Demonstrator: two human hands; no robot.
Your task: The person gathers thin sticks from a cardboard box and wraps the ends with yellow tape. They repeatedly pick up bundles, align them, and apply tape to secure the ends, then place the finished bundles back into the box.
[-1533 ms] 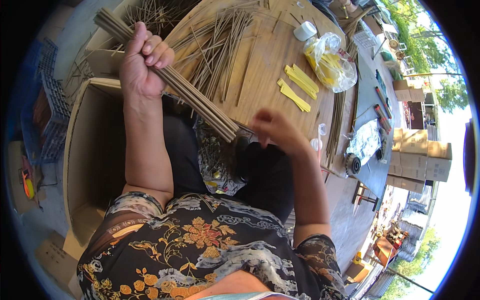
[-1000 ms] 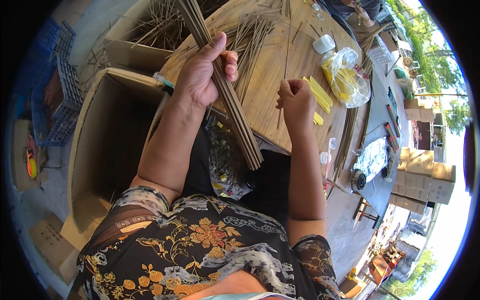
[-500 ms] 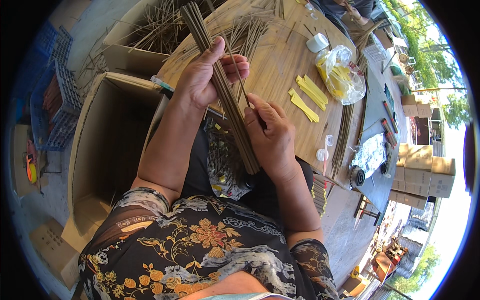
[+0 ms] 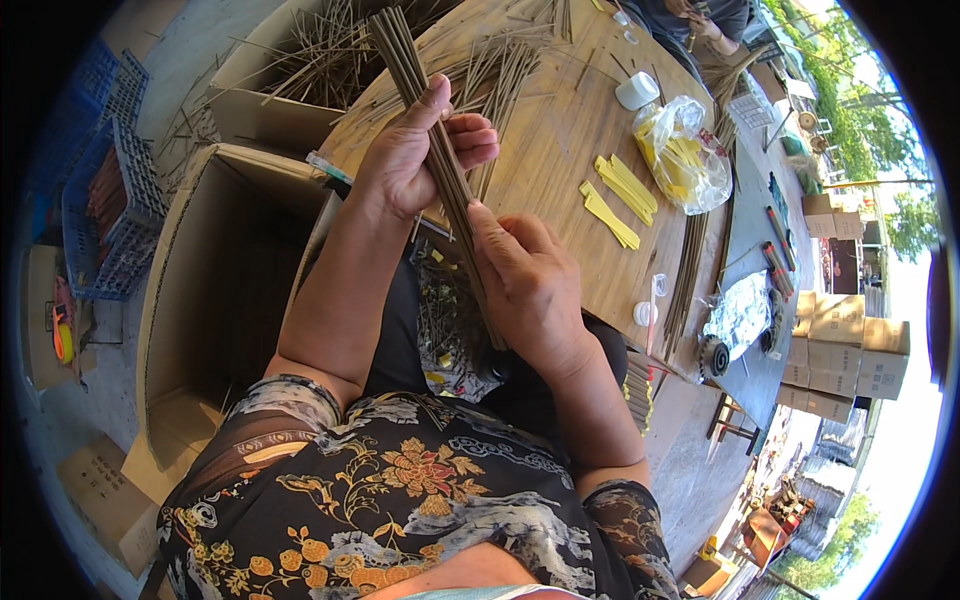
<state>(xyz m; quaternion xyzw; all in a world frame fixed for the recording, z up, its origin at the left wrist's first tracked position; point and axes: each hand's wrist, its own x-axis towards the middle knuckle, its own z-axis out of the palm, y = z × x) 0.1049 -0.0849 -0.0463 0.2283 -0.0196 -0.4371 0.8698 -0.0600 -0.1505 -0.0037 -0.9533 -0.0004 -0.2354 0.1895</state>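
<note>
A bundle of thin brown sticks (image 4: 455, 176) slants across in front of me, its upper end leaning left over the table. My left hand (image 4: 420, 150) clasps it around the middle, the thumb laid over the sticks and the fingers on the far side. Lower down, my right hand (image 4: 530, 285) presses against the bundle with its thumb along the sticks and its fingers curled. The right hand hides part of the lower bundle. More loose brown sticks (image 4: 500, 75) lie on the wooden table (image 4: 555, 140) beyond my hands.
Yellow strips (image 4: 625, 190), a clear bag (image 4: 683, 155) of yellow pieces and a white jar (image 4: 637, 91) sit on the table. An open cardboard box (image 4: 215, 290) stands by my left arm; another box (image 4: 270, 118) behind it holds sticks. Another person (image 4: 705, 25) works at the far side.
A single stick that stood apart from the bundle between my hands no longer shows separately. My right hand has shifted slightly left, its thumb now against the bundle.
</note>
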